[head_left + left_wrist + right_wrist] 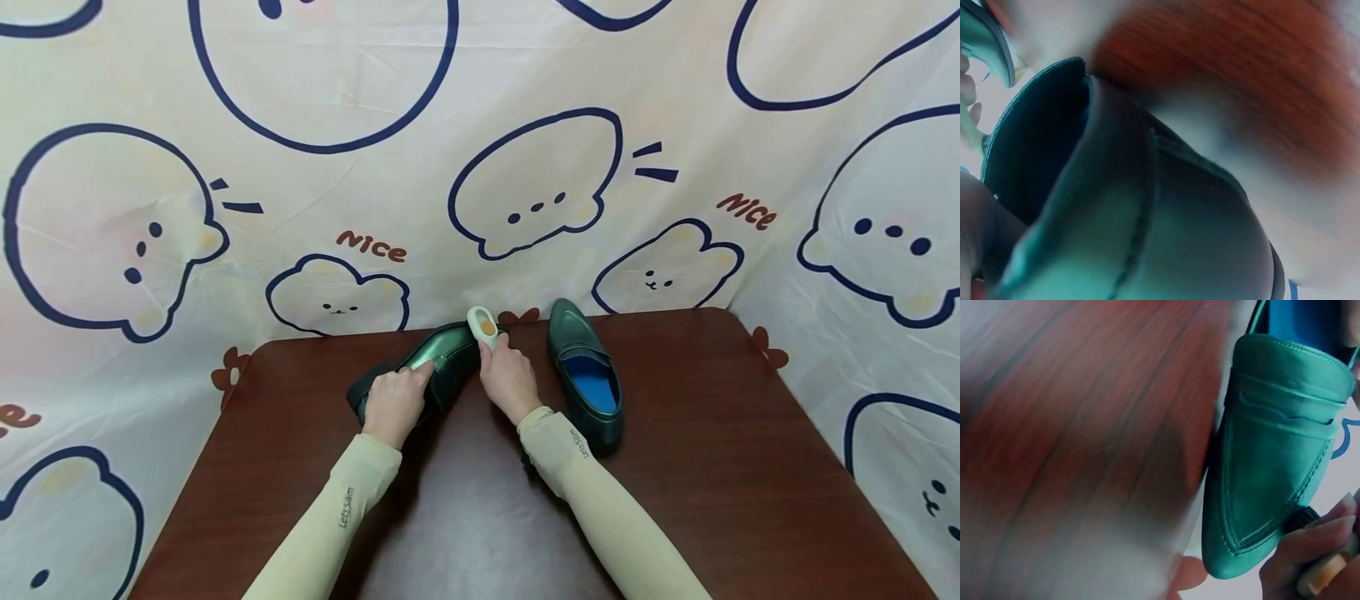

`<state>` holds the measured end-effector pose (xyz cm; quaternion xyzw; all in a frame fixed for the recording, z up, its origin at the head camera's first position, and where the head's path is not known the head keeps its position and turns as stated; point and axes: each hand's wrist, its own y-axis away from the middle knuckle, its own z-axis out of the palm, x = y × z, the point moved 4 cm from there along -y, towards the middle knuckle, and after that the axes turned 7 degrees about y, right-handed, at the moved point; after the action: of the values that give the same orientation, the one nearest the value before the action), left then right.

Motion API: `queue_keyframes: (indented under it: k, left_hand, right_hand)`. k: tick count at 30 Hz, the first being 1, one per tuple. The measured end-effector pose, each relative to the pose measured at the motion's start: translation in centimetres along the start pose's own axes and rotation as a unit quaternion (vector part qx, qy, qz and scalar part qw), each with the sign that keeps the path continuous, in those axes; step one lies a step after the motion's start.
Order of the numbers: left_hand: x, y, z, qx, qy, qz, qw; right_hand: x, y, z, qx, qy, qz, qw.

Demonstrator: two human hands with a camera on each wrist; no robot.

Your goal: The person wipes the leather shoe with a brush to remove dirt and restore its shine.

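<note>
My left hand [393, 404] grips a dark green loafer [451, 354] at its opening and holds it tilted on its side, toe pointing to the back of the table. With my right hand [510, 379] I hold a small brush by its pale handle [483, 323], which has an orange oval on it. In the right wrist view the dark bristles [1300, 519] meet the side of the loafer's toe, below the stitched strap. Blue insole [1304, 322] shows inside that loafer. The left wrist view looks along its opening and side.
The matching green loafer [585, 367] stands upright on the brown table [697, 467], right of my right hand, its blue insole showing. A pale cloth [420, 192] printed with cartoon outlines hangs behind the table's back edge and along both sides.
</note>
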<state>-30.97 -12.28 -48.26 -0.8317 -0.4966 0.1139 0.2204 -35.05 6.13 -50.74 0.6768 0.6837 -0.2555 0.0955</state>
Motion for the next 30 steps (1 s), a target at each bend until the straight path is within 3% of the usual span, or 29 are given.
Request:
queue_keyframes:
  k: [6,17,22,30]
  left_hand:
    - [0.1,-0.3,-0.2,-0.003,-0.003,-0.002,1.0]
    - [0.4,-0.4,-0.4,-0.003,-0.001,0.004,1.0]
    - [0.5,-0.4,-0.5,-0.008,-0.005,0.003,1.0]
    - [-0.2,-0.1,-0.1,-0.014,-0.003,-0.009,0.9999]
  right_hand:
    - [1.4,-0.2,0.2,0.005,-0.003,0.019,0.9998]
    - [4.1,-0.4,-0.3,-0.012,0.011,0.094,0.9954]
    - [4.7,-0.4,-0.7,-0.008,0.012,0.096,0.9953]
    - [3.5,-0.1,-1.1,-0.011,-0.009,0.079,0.9968]
